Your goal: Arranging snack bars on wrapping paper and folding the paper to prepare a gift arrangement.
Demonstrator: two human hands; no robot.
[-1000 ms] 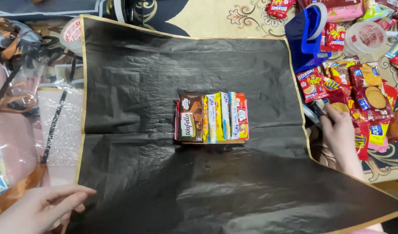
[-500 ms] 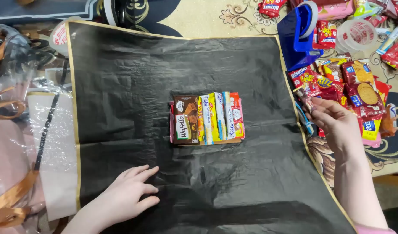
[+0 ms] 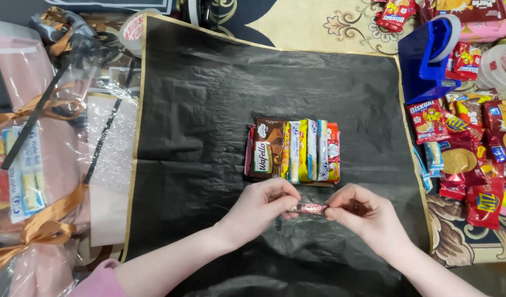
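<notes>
Both hands meet over the lower middle of a black wrapping sheet [image 3: 209, 110] with a gold edge, spread flat on a patterned carpet [image 3: 319, 25]. Left hand [image 3: 262, 206] and right hand [image 3: 363, 217] each pinch one end of a small pinkish wrapped candy bar [image 3: 308, 208], fingers curled tight on it, the bar level between them, just above the sheet. Left sleeve is pink.

Just beyond the bar, near the sheet's centre, sits a row of snack packets [image 3: 293, 151] standing side by side, touching: a brown wafer pack at the left, then yellow, white-blue and red ones. They seem to rest on a low tray or card; can't tell which. The bar is near the row's front edge but apart from it.

To the right, off the sheet, a loose heap of red biscuit and cracker packets [image 3: 473, 148] lies on the carpet. Behind that, a blue tape dispenser [image 3: 426, 60] stands at the sheet's far right corner, with a clear tape roll [image 3: 498, 66] beside it.

To the left, a finished bundle wrapped in clear cellophane [image 3: 27, 165] with an orange-gold ribbon [image 3: 49, 220], wafer packs visible inside. Another tape roll [image 3: 134, 30] lies at the sheet's far left corner, among crumpled cellophane and ribbon.
</notes>
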